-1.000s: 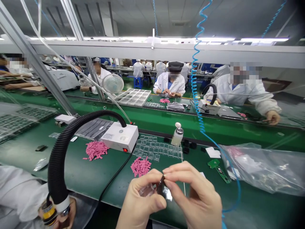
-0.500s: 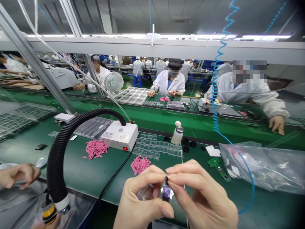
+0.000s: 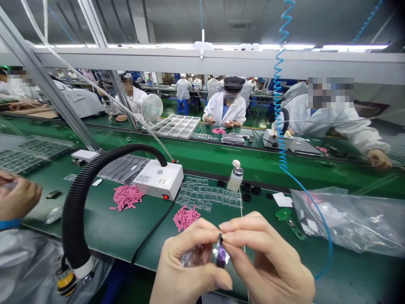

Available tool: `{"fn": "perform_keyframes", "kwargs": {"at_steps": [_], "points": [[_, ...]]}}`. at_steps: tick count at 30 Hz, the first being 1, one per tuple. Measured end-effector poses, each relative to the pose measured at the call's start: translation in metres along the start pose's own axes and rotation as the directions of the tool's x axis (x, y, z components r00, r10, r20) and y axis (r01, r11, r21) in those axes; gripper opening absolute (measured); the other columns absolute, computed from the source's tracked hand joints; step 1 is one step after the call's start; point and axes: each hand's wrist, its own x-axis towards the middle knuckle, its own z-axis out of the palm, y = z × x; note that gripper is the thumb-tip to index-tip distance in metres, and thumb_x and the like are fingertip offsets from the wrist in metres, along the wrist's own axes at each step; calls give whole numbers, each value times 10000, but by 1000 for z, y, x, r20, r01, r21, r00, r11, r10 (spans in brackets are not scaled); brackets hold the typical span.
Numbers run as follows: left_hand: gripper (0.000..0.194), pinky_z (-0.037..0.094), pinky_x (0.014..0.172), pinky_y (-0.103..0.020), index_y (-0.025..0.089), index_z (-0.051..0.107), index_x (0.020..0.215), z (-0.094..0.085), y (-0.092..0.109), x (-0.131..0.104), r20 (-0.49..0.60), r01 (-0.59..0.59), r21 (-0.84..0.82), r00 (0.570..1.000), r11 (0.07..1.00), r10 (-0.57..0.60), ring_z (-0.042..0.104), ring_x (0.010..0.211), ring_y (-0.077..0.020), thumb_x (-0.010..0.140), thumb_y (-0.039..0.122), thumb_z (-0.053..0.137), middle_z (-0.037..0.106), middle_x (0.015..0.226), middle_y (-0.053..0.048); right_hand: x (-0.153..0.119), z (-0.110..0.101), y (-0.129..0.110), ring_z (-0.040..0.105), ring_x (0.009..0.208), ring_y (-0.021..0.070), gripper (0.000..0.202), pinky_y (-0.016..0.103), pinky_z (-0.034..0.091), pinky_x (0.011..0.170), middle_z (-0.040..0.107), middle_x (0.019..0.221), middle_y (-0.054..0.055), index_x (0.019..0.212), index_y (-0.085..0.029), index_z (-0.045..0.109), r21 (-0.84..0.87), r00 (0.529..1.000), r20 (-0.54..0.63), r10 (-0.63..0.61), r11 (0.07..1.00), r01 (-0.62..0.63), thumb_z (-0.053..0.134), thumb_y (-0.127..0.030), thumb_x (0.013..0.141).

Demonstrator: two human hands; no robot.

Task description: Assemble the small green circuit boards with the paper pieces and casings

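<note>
My left hand [image 3: 180, 268] and my right hand [image 3: 268, 257] meet at the lower middle. Between their fingertips they pinch a small thin panel [image 3: 221, 254] with a dark edge and a shiny purple face, held on edge. Clear plastic pieces [image 3: 190, 256] show inside the curl of my left hand; how they are held is partly hidden. Beyond my left hand lies a pile of pink strips [image 3: 186, 218]. Behind that, rows of clear square covers [image 3: 209, 195] are laid on the green bench [image 3: 107, 228].
A white box [image 3: 161, 179] with a thick black hose [image 3: 74, 211] stands left of centre, beside another pink pile [image 3: 128, 197]. A dispenser bottle [image 3: 235, 178] stands behind the covers. Rightward lie a green circuit board [image 3: 288, 219], a plastic bag [image 3: 354, 226] and a coiled blue hose [image 3: 280, 105]. A co-worker's hand [image 3: 19, 196] is at left.
My hands and the panel stay almost still. At left, the co-worker's hand has risen from the bench's front edge. The blue hose has swung left, and the co-worker's hand across at right has shifted.
</note>
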Motion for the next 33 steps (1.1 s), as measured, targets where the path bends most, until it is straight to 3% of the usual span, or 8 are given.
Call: {"fn": "perform_keyframes", "kwargs": {"at_steps": [4,8,12,14,17,20,23,33], "points": [[291,377,556,-200,327,770,767,0,2,-1,-21,50,-85,998,995,-52,444,602,-85,491,346,863,587,682,18,1,0,0,637,778,165,290,290,492,646,681,881,22,921,-215,645,7,999,33,30,1000,-30,618,28,766],[317,393,567,-195,253,767,745,-1,2,-3,-48,225,-222,969,949,-241,460,618,-87,481,405,857,577,693,2,3,-2,0,630,783,148,242,268,508,661,668,879,7,882,-224,636,53,991,77,108,992,-113,608,-3,787],[376,260,435,-152,210,755,781,1,-1,-4,-3,312,-323,944,894,-330,317,486,-27,503,447,839,522,622,25,3,-4,-2,625,813,150,227,263,516,687,667,896,-1,928,-244,626,42,984,83,156,986,-160,610,-50,811],[366,301,461,-161,203,752,759,2,-2,-3,2,294,-277,952,915,-305,373,517,-44,496,441,844,541,637,16,3,-4,-3,623,809,148,238,255,520,686,675,906,-7,966,-257,627,24,979,89,181,983,-184,617,-75,814],[295,402,597,-201,241,751,733,0,-2,-2,-25,166,-127,985,978,-171,502,662,-107,503,397,851,610,710,3,4,-4,-6,635,853,154,248,244,530,727,699,951,-16,996,-273,646,15,966,127,224,974,-227,631,-109,811],[231,392,607,-203,275,752,754,-4,-2,-2,-55,18,100,998,995,-12,495,689,-112,550,337,841,617,720,17,5,-6,-7,649,915,157,250,230,533,785,713,1000,-19,1000,-278,671,30,952,168,255,964,-263,648,-124,805],[203,381,585,-207,273,750,774,-6,0,-3,-68,-60,258,995,964,79,482,689,-117,587,285,826,611,713,18,7,-10,-7,657,936,151,276,213,533,818,718,1014,-26,1000,-280,688,52,937,197,288,951,-303,660,-104,789],[206,363,498,-189,281,741,759,-5,0,-4,-82,-112,348,985,931,149,435,575,-83,592,182,811,600,707,31,14,-18,-4,673,931,151,311,195,546,818,733,990,-26,983,-291,725,143,888,277,366,898,-415,729,-101,737]]}}
